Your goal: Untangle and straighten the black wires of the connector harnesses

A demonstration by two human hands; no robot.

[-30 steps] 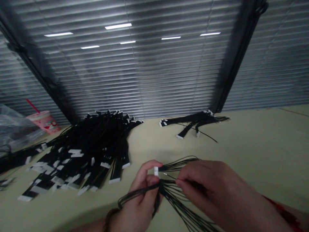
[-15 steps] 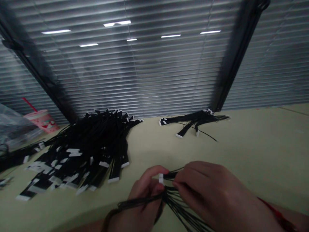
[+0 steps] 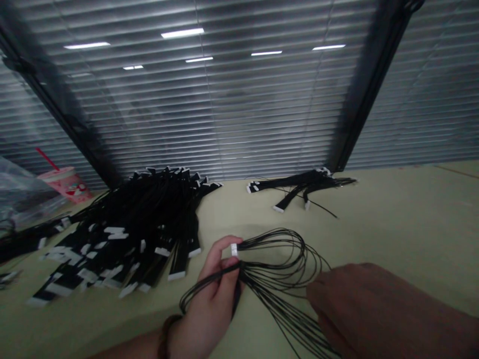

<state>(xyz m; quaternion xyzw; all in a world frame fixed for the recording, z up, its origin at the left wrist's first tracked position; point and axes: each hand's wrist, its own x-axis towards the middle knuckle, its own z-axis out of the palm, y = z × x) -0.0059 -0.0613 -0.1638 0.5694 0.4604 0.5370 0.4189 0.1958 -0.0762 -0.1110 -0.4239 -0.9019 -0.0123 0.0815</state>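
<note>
A bundle of thin black wires point(image 3: 277, 279) loops and fans out at the bottom centre. My left hand point(image 3: 213, 294) is closed on it, pinching a small white connector point(image 3: 234, 250) between thumb and index finger. Some wires pass over the palm and curl back near the wrist. My right hand point(image 3: 359, 304) is at the lower right, beside the outer end of the wire loops. Its fingers are curled and point down, and their tips are hidden, so whether it grips a wire does not show.
A large heap of black cables point(image 3: 149, 209) with white connectors lies on the pale table point(image 3: 411, 224) at left. A smaller cable pile point(image 3: 299, 184) lies at the back. A pink cup point(image 3: 69, 185) with a straw stands by clear plastic point(image 3: 22, 189). Window blinds point(image 3: 239, 99) rise behind.
My right hand has moved right, away from the white connector, and the wire loops between the hands now show. My left hand has shifted slightly left and up, still holding the connector.
</note>
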